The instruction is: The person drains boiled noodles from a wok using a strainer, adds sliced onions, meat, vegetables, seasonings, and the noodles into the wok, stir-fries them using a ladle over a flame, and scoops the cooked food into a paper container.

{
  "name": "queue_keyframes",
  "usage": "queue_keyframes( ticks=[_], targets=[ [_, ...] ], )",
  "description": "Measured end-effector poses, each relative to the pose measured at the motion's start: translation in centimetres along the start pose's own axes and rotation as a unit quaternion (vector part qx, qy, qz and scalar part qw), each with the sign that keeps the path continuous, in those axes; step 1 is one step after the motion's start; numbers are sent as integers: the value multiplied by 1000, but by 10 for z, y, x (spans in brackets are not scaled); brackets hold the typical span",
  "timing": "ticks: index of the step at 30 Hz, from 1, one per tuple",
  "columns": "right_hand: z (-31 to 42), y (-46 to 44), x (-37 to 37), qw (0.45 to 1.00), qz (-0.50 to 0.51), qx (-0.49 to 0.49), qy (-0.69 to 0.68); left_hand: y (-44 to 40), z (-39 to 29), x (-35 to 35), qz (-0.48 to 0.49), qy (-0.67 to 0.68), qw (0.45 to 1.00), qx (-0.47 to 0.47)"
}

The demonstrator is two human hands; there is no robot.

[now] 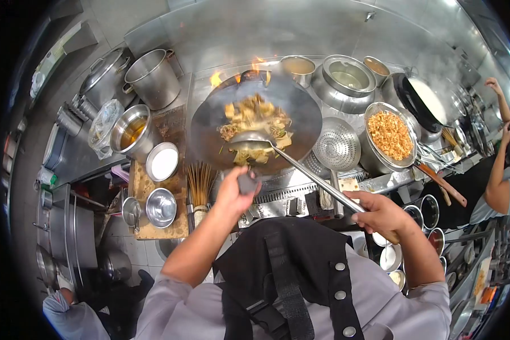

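A large dark wok [207, 122] sits over the burner, with flames rising behind its far rim. Browned pieces of food [260, 113] lie heaped in it under some steam. My left hand [238, 190] is closed round a grey cloth [247, 184] at the wok's near edge; any handle beneath it is hidden. My right hand [378, 213] grips the long handle of a metal ladle [317, 180], fingers wrapped near its wooden end. The ladle's bowl [251, 137] rests among the food in the wok.
Right of the wok are a perforated skimmer [335, 143], a strainer of orange-brown bits [389, 135] and a lidless pot [345, 82]. On the left stand steel bowls [161, 207], a bamboo brush [199, 184] and tall pots [153, 79]. Other people [498, 181] are at the far right and lower left.
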State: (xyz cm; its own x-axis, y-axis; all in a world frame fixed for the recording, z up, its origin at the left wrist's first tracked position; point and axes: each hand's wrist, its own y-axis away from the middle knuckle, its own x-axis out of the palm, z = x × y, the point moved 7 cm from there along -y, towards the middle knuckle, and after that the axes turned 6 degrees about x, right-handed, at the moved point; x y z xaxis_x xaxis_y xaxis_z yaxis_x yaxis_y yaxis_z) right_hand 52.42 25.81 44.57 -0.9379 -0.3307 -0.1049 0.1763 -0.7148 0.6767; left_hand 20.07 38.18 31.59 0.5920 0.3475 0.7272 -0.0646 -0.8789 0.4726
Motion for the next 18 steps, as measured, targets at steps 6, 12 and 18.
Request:
queue_keyframes(
  ticks=[6, 12, 18],
  targets=[
    [9, -104, 7, 965, -118, -134, 194, -55, 33, -22, 1, -20, 1000, 13],
    [-36, -89, 27, 938, -175, -249, 169, 15, 36, -39, -22, 37, 999, -23],
    [-105, -137, 25, 935, -153, -293, 126, -81, 8, -1, -11, -7, 999, -29]
  ],
)
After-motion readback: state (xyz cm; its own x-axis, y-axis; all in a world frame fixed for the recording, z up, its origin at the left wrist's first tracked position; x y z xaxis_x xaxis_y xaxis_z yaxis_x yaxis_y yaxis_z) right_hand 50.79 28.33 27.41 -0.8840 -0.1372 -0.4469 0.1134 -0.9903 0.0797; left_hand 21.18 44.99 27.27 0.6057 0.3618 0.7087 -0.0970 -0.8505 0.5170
